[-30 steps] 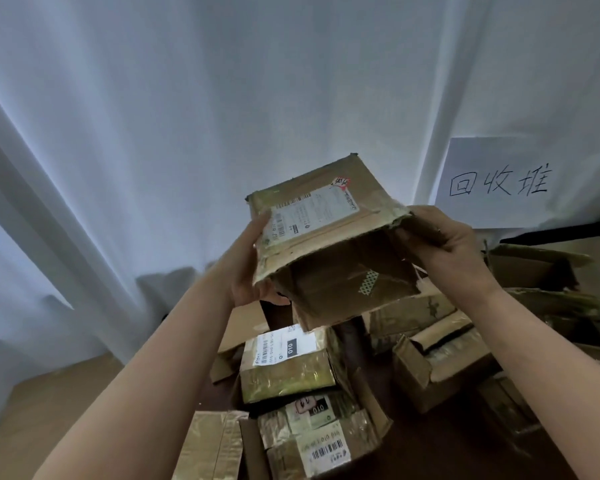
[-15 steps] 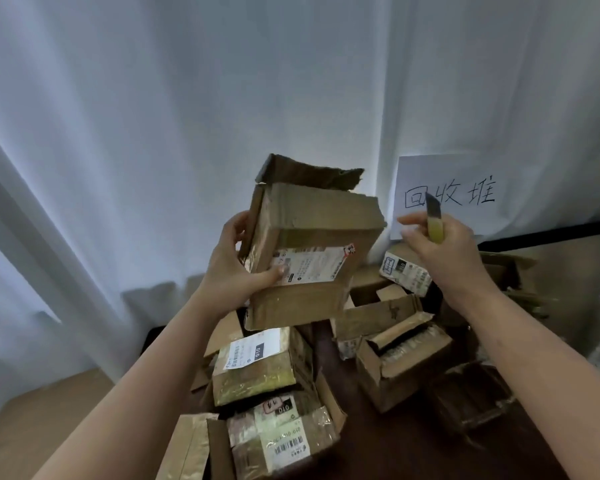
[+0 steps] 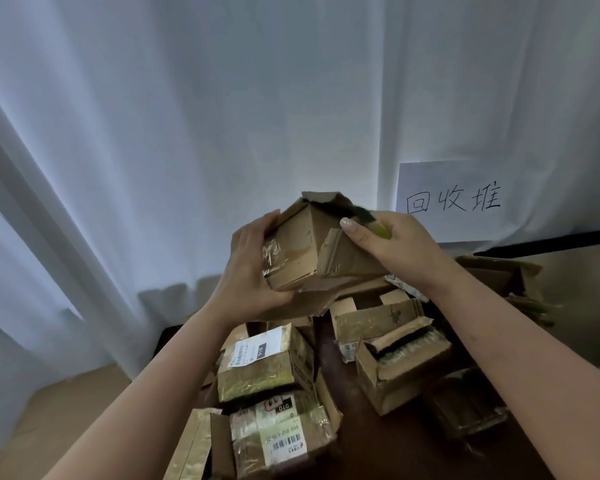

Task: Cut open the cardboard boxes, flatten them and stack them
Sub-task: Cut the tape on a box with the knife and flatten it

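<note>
Cardboard box (image 3: 305, 247) held up w/ left hand (image 3: 253, 271) fingers clamped underneath, right hand (image 3: 392, 244) fingers closed round yellow-handled cutter (image 3: 373, 221) at its far-right edge.

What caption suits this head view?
Left hand steadies a cardboard box while the right hand holds a knife.

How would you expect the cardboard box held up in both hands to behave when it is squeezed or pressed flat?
The held box probably gives easily: its top flaps look torn and splayed. It seems light, since the left hand cups it from one side. The glossy tape patch could be somewhat slippery.
</note>
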The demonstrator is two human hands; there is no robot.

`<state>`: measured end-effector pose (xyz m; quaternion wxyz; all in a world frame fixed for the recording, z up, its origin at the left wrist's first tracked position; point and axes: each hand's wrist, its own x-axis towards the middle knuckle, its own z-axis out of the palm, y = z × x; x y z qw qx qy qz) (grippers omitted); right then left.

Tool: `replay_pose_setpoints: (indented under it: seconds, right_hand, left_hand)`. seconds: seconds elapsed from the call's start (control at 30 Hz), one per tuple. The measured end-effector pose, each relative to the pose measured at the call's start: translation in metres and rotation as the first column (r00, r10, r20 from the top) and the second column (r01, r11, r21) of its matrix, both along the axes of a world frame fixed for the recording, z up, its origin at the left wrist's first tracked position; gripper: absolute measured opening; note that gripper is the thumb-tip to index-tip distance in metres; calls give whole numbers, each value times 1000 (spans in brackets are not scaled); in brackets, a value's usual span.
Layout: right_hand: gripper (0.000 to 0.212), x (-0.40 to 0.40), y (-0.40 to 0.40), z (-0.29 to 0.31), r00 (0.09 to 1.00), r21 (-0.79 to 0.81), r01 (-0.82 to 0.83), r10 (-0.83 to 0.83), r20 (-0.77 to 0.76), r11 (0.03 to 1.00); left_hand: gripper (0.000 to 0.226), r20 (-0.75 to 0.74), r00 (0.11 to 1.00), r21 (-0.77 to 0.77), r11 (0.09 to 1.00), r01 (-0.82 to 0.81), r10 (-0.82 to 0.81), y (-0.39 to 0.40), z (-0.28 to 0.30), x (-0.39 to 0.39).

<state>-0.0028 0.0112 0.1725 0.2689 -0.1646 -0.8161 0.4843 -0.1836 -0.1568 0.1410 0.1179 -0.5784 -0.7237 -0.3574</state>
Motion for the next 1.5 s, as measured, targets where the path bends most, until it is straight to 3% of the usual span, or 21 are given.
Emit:
replay_pose_setpoints:
  seconds: [0.07,0.13,0.2,0.23,0.33,0.47,0.53,0.67,0.8,0.93,1.0,1.07,1.13,1.2,1.27,1.33,1.4,1.5]
  right_hand:
    - [50,1,-1,2,996,-119,-60,67,62,991]
    - [31,5,0,5,994,-306,-100,111,19,947]
    - [15,8,1,5,995,-381,-100,87,-51,919]
    - [13,9,3,4,996,-376,-77,54,-73,923]
    - [32,9,7,3,997,-329,6,-32,-75,944]
    - [21,11,12,10,996,-267,20,-42,-78,963]
    - [15,14,14,9,994,-322,-73,45,-95,944]
    - [40,23,23,2,930,-438,-367,321,-177,821]
    - [55,22,26,-6,959,-187,-229,254,123,955]
    - [68,19,26,-6,928,-55,-178,187,323,982]
    - [69,17,27,-4,913,34,-144,120,391,989]
    - [77,12,33,-7,893,228,-86,-26,448,970]
    - [77,8,42,-10,908,279,0,-117,403,960]
    - [72,7,46,-10,959,126,83,-114,261,989]
    - [63,7,49,-12,992,-55,104,-99,83,993]
    - [68,4,53,-19,989,-111,128,-134,-54,986]
    - [75,0,54,-28,976,-124,207,-214,-46,970]
    - [89,-3,52,-43,973,-208,227,-211,95,951]
  left_hand:
    - [103,-83,996,-41,999,13,-17,5,1,4]
    - [106,-181,983,-80,997,5,-19,12,1,6]
    - [110,-233,973,-113,993,-25,-2,17,3,7]
    - [112,-248,969,-134,990,-34,0,18,4,7]
    - [117,-253,967,-208,977,-45,-9,21,5,5]
    - [112,-295,955,-262,964,-44,-37,26,3,5]
    - [104,-281,957,-216,976,5,-67,29,4,4]
    - [97,-120,982,-157,979,127,-146,28,13,-7]
    - [92,-69,977,-204,961,186,-203,23,22,-17]
    - [82,-8,969,-294,927,235,-248,18,28,-27]
    - [78,30,966,-337,907,252,-257,15,30,-30]
    - [73,98,965,-385,884,264,-245,13,31,-34]
    - [64,291,944,-404,874,271,-158,8,34,-36]
    - [68,570,820,-324,905,277,-47,2,40,-34]
    - [79,720,693,-266,936,231,33,-1,42,-34]
    - [63,833,548,-205,961,184,73,-1,40,-32]
    - [31,915,391,-148,985,92,101,1,37,-31]
    - [28,991,108,-83,996,33,79,1,32,-32]
